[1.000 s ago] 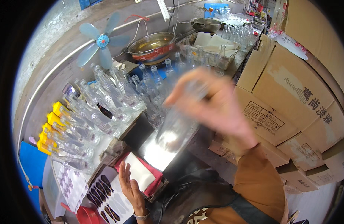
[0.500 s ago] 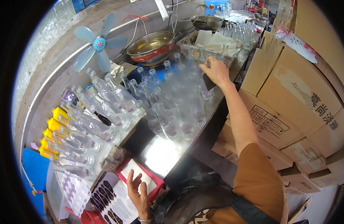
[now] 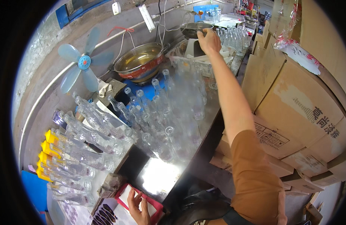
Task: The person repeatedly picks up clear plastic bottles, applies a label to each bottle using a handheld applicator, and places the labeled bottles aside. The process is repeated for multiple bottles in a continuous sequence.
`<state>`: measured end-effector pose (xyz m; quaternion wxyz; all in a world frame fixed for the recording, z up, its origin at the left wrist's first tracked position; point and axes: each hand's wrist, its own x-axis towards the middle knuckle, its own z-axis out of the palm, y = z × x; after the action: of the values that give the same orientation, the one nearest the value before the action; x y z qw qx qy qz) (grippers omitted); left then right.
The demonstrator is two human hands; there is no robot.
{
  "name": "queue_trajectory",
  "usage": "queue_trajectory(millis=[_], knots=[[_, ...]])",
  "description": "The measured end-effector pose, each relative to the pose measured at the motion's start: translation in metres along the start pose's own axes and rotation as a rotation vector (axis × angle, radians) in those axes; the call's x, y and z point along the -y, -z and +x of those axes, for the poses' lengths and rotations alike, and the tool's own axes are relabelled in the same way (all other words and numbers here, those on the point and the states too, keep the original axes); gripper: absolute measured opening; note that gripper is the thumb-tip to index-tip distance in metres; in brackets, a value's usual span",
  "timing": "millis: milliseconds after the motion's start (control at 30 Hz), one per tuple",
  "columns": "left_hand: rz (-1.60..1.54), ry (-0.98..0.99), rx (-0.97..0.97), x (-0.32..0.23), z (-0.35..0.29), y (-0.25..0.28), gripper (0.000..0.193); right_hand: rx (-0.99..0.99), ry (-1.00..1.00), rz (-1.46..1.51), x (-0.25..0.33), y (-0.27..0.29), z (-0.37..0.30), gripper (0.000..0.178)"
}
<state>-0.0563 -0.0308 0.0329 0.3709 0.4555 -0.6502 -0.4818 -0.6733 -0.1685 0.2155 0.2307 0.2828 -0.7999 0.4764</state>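
Grey wall (image 3: 101,23), white pipe (image 3: 45,90) — glare on the worktop (image 3: 159,177)

The right hand (image 3: 210,43) reaches far up the worktop (image 3: 212,103), its fingers closed on a dark flat piece (image 3: 198,49) above a paper-lined basket (image 3: 176,62), while the left hand (image 3: 140,210) hovers over or rests on a white pad (image 3: 124,194) on red cloth (image 3: 158,210) — which one is unclear, its fingers spread. Clear glass bottles (image 3: 144,118) crowd between them — some blurred — with a blue-bladed fan (image 3: 84,62) and a metal pan (image 3: 141,63) beyond, and cardboard boxes (image 3: 296,97) stacked at right.
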Motion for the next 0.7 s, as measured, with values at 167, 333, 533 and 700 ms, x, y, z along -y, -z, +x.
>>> queue_trajectory(millis=[167,333,533,700], knots=[[-0.004,0.058,-0.052,0.010,-0.006,0.010,0.053,0.387,-0.175,-0.514,-0.080,-0.026,0.024,0.039],[-0.019,0.027,-0.048,0.003,-0.006,0.006,0.051,0.472,-0.244,-0.458,-0.108,-0.033,-0.014,0.039],[0.000,-0.035,-0.012,0.001,-0.012,0.004,0.048,0.321,-0.159,-0.392,-0.067,0.016,0.006,0.037],[0.055,-0.053,-0.018,-0.014,-0.021,0.011,0.046,-0.006,0.407,-0.228,0.051,0.111,-0.002,0.038]])
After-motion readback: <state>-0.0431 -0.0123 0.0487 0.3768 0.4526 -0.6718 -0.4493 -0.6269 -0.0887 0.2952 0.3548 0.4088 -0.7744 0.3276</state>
